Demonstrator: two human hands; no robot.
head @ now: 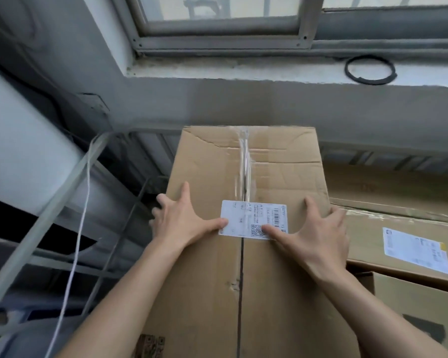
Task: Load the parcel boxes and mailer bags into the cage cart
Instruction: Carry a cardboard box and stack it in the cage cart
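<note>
A large brown parcel box (243, 171) fills the middle of the view, its taped seam running away from me and a white shipping label (248, 215) stuck across it. My left hand (181, 223) lies flat on the box top at its left edge, fingers spread, some reaching over the side. My right hand (318, 236) presses flat on the top at the right edge, thumb on the label. The grey metal bars of the cage cart (130, 202) show to the left and behind the box.
A second labelled carton (404, 228) lies to the right, lower, with another carton (422, 306) in front of it. A white cord (78, 228) and a grey strap (49, 202) hang at the left. A wall and window sill with a black ring (370, 69) stand behind.
</note>
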